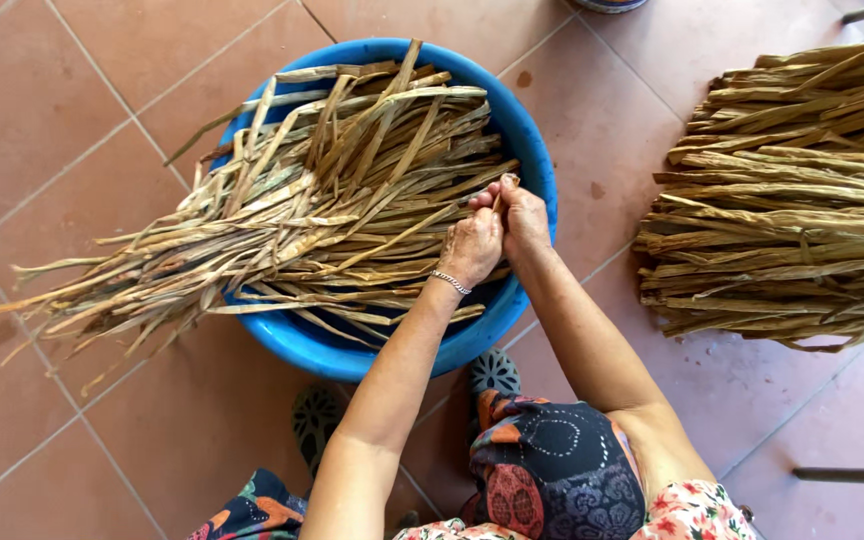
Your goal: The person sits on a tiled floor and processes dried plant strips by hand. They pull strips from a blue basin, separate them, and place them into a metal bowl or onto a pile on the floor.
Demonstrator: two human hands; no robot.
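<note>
I see my left hand (472, 247) and right hand (524, 217) pinched together on one dried leaf strip (422, 205), lifting it from the bundle lying across the blue basin (527, 150), which keeps it clear of the floor tiles (102, 100).

The round blue plastic basin (532, 150) looks smooth and faintly glossy. The long dried tan plant strips (292, 210) in it are fibrous, matt and rough, like the stacked dry straw-coloured bundle (792, 200). The reddish-brown floor tiles (52, 120) are matt, smooth ceramic.
</note>
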